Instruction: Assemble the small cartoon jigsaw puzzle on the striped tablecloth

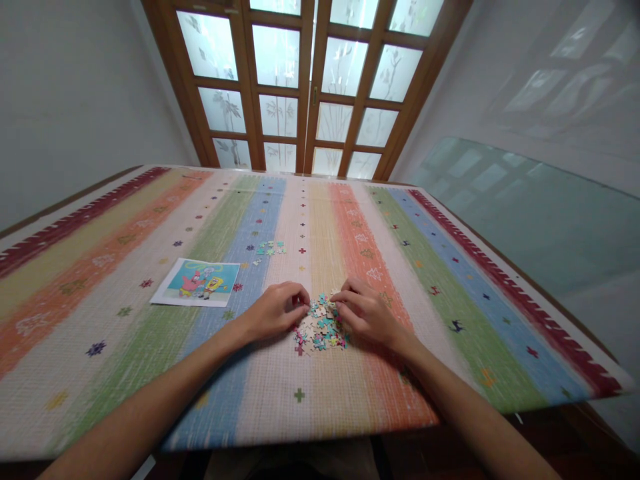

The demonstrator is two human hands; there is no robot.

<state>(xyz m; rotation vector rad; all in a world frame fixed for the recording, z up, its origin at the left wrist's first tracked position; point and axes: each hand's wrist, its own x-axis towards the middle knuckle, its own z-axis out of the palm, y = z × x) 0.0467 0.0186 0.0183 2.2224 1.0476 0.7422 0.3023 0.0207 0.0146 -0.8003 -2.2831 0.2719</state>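
- The left hand rests on the table, fingers curled loosely inward, its fingertips at the left edge of the pile of jigsaw pieces. Whether it pinches a piece I cannot tell; the fingertips hide it.
- The right hand lies opposite, fingers bent and partly closed, tips touching the right and far edge of the same pile. Any piece between them is too small to make out.
- The pile sits between the two hands, near the middle of the cloth, on a pale stripe beside the orange one. The pieces are loose and jumbled, mostly white, teal and pink.
- Both forearms come in from the near edge, converging on the pile.
- Left of the left hand, well apart, a cartoon picture lies flat on the green and blue stripes.
- Farther off, beyond the left hand, a small group of pieces lies on the blue stripe.
- The striped cloth covers the table; glazed wooden doors stand at the far side.
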